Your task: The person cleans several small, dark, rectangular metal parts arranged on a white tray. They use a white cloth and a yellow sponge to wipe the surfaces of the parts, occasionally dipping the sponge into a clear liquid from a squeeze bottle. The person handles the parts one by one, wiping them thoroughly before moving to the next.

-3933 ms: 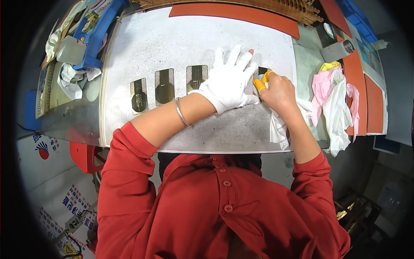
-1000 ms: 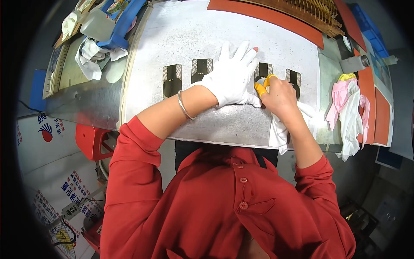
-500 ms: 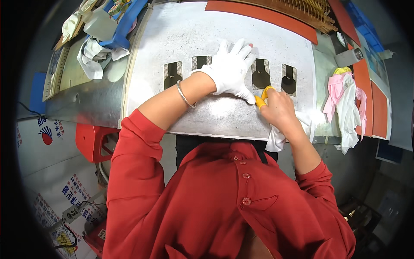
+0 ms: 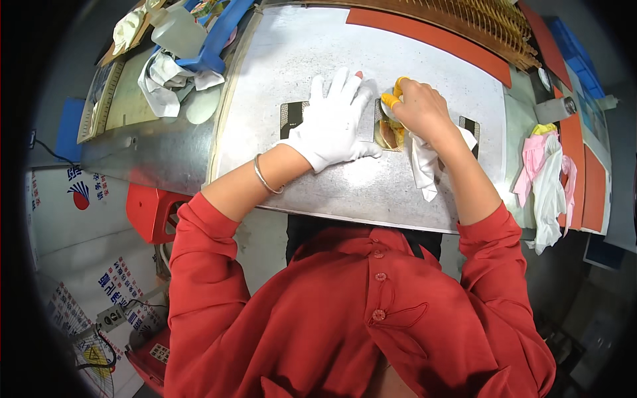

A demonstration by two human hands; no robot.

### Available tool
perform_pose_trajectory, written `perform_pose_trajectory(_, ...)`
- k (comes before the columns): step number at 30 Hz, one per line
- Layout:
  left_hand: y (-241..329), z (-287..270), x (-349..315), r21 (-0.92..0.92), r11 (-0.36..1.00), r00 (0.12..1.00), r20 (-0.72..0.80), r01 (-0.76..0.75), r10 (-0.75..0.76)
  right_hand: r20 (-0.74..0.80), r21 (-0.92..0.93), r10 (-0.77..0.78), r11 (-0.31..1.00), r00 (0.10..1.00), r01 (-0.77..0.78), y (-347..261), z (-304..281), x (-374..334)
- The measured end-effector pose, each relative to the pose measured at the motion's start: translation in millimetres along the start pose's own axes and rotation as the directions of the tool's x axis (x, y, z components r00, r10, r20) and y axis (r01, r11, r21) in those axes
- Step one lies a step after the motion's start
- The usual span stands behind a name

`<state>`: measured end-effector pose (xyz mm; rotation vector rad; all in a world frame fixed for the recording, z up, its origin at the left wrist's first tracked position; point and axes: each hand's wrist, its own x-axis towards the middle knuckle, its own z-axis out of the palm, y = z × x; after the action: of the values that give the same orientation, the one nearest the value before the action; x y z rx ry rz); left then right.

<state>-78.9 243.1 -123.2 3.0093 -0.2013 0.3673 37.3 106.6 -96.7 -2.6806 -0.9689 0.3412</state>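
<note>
My left hand (image 4: 332, 123), in a white glove with one bare fingertip, lies flat on the pale tabletop (image 4: 279, 63), fingers spread. Yellow finger covers (image 4: 391, 101) sit on the fingers of my right hand (image 4: 424, 109), which is closed on a white cloth (image 4: 424, 166) that hangs below it. These fingers are over a dark, shiny rectangular panel (image 4: 389, 137) that mirrors them. A similar panel with a mesh-patterned border (image 4: 290, 118) shows beside the glove, partly covered. Another panel (image 4: 470, 126) lies behind my right wrist, partly hidden by the cloth.
Orange-red strips (image 4: 424, 43) and a slatted brown rack (image 4: 491, 26) line the far edge. A blue basket (image 4: 217, 43), a whitish bottle (image 4: 179, 32) and crumpled cloths (image 4: 162, 83) are at left. Pink and white cloths (image 4: 547, 166) hang at right. A red stool (image 4: 149, 212) stands below left.
My right hand has moved up and left onto a panel, bringing the cloth along. That panel appears farther left. My gloved hand has shifted left, still flat. The whole view has shifted slightly.
</note>
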Motion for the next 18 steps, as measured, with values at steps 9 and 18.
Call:
perform_pose_trajectory(9,0,7,5,-0.020,0.995,0.993,0.066,0.103,-0.101,-0.040,0.001,0.054,0.999,0.998,-0.054,-4,20,14)
perform_pose_trajectory(18,-5,7,4,-0.025,1.000,0.999,0.038,0.018,-0.017,-0.028,0.008,0.061,0.998,0.998,-0.061,-11,22,-8)
